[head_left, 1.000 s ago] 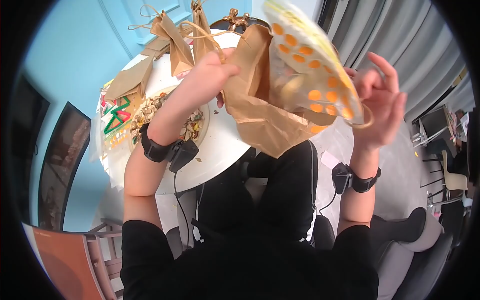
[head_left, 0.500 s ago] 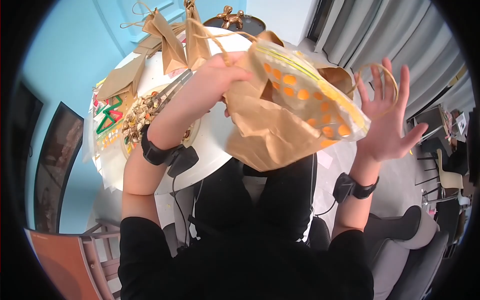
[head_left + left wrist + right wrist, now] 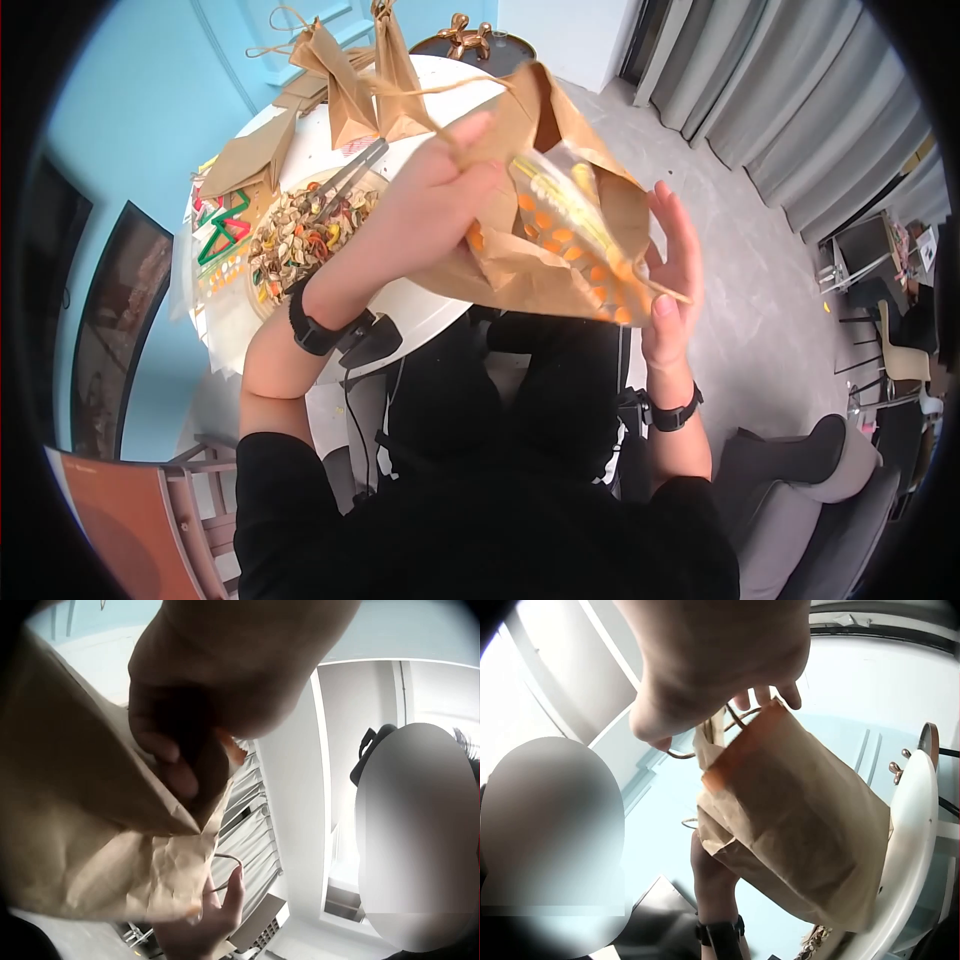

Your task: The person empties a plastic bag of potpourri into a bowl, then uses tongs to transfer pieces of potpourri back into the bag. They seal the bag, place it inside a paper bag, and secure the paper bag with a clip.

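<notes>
A brown paper bag (image 3: 500, 262) with twisted cord handles is tilted above my lap, its mouth facing up and right. Inside it sits a clear zip pouch (image 3: 562, 235) with orange dots, its yellow zip edge showing at the mouth. My left hand (image 3: 440, 200) grips the paper bag's near-left rim, fingers curled over the paper. At the far side of the mouth, my right hand (image 3: 676, 270) has its fingers extended along the bag's right edge. The right-hand cord handle (image 3: 744, 720) loops by that hand's thumb and palm in the right wrist view.
On the white round table (image 3: 435, 320) lies a plate of dried pieces (image 3: 305, 245) with metal tongs (image 3: 352, 178) on it. Standing paper bags (image 3: 345, 100), a folded paper bag (image 3: 248, 155) and a green zigzag strip (image 3: 220, 228) are there too. Grey curtains (image 3: 790, 110) hang right.
The zip pouch has dropped lower into the paper bag. My right hand, spread wide half a second ago, has come left to the bag's edge. The left hand keeps its grip.
</notes>
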A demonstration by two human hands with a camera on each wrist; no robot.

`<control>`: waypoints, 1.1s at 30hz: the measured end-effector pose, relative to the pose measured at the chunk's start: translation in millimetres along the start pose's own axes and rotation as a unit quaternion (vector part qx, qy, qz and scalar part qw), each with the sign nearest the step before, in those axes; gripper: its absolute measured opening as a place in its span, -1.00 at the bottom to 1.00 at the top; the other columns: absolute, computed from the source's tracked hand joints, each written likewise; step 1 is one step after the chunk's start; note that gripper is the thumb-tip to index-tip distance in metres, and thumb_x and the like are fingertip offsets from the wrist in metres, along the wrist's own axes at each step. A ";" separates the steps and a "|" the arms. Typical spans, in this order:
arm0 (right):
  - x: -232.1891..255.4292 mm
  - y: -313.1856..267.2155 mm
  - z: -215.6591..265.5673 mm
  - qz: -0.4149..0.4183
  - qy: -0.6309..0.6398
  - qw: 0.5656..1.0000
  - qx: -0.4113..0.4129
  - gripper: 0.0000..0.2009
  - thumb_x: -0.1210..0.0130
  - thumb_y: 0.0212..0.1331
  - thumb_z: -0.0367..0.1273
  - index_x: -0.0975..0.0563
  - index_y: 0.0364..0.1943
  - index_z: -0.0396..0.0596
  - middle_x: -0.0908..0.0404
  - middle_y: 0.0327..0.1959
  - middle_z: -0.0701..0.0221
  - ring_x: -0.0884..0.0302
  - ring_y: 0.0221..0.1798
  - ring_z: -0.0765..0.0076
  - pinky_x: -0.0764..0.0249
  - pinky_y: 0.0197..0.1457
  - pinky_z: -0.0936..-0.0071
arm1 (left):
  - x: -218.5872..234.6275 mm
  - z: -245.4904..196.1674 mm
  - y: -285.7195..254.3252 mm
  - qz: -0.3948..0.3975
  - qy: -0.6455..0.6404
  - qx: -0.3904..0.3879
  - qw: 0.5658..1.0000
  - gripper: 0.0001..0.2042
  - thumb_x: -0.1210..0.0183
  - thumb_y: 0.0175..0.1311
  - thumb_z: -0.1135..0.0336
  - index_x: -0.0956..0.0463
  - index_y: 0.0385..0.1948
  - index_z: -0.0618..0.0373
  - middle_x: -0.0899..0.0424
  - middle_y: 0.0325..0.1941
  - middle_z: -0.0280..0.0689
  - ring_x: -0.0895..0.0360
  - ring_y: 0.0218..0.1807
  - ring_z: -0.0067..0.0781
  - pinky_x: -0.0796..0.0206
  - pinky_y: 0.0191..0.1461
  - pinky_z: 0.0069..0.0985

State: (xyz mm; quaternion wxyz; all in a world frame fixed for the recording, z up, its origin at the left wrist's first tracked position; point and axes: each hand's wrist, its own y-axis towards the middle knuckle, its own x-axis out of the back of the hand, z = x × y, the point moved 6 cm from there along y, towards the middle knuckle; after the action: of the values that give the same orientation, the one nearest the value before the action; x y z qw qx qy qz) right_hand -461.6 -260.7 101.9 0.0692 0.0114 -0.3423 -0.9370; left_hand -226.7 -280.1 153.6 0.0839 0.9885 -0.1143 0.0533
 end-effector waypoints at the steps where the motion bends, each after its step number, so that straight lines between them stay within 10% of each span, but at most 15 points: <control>1: 7.3 0.1 0.5 0.014 -0.015 1.000 0.016 -0.13 -0.15 0.06 0.07 -0.22 0.38 -0.22 -0.14 0.44 0.07 -0.05 0.50 0.03 -0.01 0.49 0.04 | 0.1 -3.6 -2.6 -0.001 -0.056 -0.025 0.998 -0.50 -0.03 0.39 0.34 -0.22 0.33 0.31 -0.57 0.07 -0.27 -0.53 0.03 -0.59 -0.34 0.12 -0.62; 5: 10.6 -1.2 9.5 0.066 -0.121 0.986 0.093 -0.19 -0.18 0.06 0.03 -0.31 0.28 -0.31 -0.34 0.31 0.04 -0.20 0.43 -0.03 -0.09 0.46 0.07 | -3.1 1.2 -4.6 -0.031 0.040 -0.101 0.994 -0.51 -0.04 0.39 0.33 -0.23 0.31 0.35 -0.52 0.15 -0.21 -0.49 0.11 -0.54 -0.32 0.18 -0.56; 7: 11.9 -2.3 10.4 -0.042 -0.075 0.989 0.119 0.08 -0.25 -0.05 0.21 -0.04 0.43 -0.23 -0.11 0.43 -0.02 -0.07 0.49 -0.07 -0.05 0.47 -0.02 | 0.9 -1.2 -5.0 -0.024 -0.046 -0.082 0.995 -0.50 -0.03 0.38 0.33 -0.22 0.31 0.35 -0.50 0.17 -0.20 -0.47 0.15 -0.54 -0.31 0.20 -0.55; 10: 10.7 -3.0 13.4 -0.099 -0.013 0.995 0.018 0.30 -0.25 -0.24 0.38 0.16 0.49 -0.06 0.01 0.49 -0.03 0.08 0.55 -0.06 0.03 0.49 -0.08 | 7.8 -8.5 -9.3 -0.085 -0.190 -0.082 0.975 -0.55 0.03 0.39 0.39 -0.20 0.29 0.30 -0.58 0.02 -0.26 -0.51 -0.01 -0.67 -0.40 0.03 -0.64; 13: -16.1 -25.5 -12.2 -0.007 0.054 0.997 -0.046 0.33 -0.28 -0.24 0.34 0.21 0.49 -0.16 0.08 0.51 0.01 0.17 0.57 0.02 0.07 0.51 0.06 | -5.3 1.1 -17.0 -0.154 -0.070 -0.081 0.982 -0.50 0.03 0.43 0.33 -0.11 0.34 0.34 -0.58 0.00 -0.25 -0.52 -0.05 -0.63 -0.39 0.05 -0.59; 19: -42.1 -45.7 -12.9 -0.011 0.032 0.996 -0.086 -0.28 -0.28 0.10 -0.11 -0.28 0.27 -0.23 -0.43 0.17 0.25 -0.36 0.20 0.33 -0.25 0.26 0.38 | -75.8 23.4 -39.2 0.189 -0.129 -0.005 0.973 -0.31 0.06 0.50 0.09 0.19 0.47 0.24 -0.52 0.11 -0.20 -0.46 0.16 -0.39 -0.28 0.26 -0.43; 22: -34.1 -37.0 -17.3 -0.132 0.081 0.976 -0.154 -0.69 0.03 0.43 -0.34 -0.44 0.14 -0.20 -0.58 -0.02 0.39 -0.50 -0.09 0.56 -0.42 0.00 0.55 | -63.0 29.3 -46.0 0.176 -0.116 -0.044 0.976 -0.32 -0.04 0.45 0.18 0.11 0.46 0.23 -0.50 0.05 -0.25 -0.44 0.12 -0.46 -0.29 0.23 -0.42; 26: -13.8 -28.2 0.1 -0.121 0.085 0.976 -0.158 -0.67 -0.07 0.37 -0.33 -0.47 0.10 -0.25 -0.59 0.01 0.37 -0.50 0.02 0.52 -0.40 0.12 0.51 | 2.3 15.5 -86.0 -0.116 0.202 -0.198 0.952 -0.23 -0.34 0.15 0.23 -0.11 0.37 0.20 -0.42 0.20 -0.14 -0.42 0.18 -0.29 -0.28 0.24 -0.37; 29: -37.2 -12.7 18.0 -0.008 0.197 0.960 -0.196 -0.62 -0.04 0.36 -0.32 -0.43 0.14 -0.33 -0.58 0.07 0.24 -0.53 0.12 0.34 -0.38 0.23 0.41 | 35.7 21.8 -133.2 -0.199 0.216 -0.131 0.947 -0.23 -0.36 0.13 0.24 -0.14 0.36 0.19 -0.33 0.28 -0.12 -0.34 0.28 -0.25 -0.23 0.30 -0.33; 33: -118.7 -5.0 7.6 0.171 0.171 0.938 -0.248 -0.64 -0.08 0.35 -0.29 -0.49 0.09 -0.29 -0.63 0.01 0.30 -0.55 0.00 0.44 -0.42 0.09 0.49 | 66.9 37.3 -196.8 -0.112 -0.045 0.024 0.992 -0.50 -0.27 0.26 0.34 -0.36 0.22 0.23 -0.56 0.11 -0.25 -0.47 0.12 -0.49 -0.30 0.21 -0.47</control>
State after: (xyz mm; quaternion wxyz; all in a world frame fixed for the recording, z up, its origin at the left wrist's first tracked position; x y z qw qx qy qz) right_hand -345.2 -235.7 101.3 0.2862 0.0950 -0.0784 -0.9502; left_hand -112.5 -112.3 95.1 0.0607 0.9981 -0.0050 0.0017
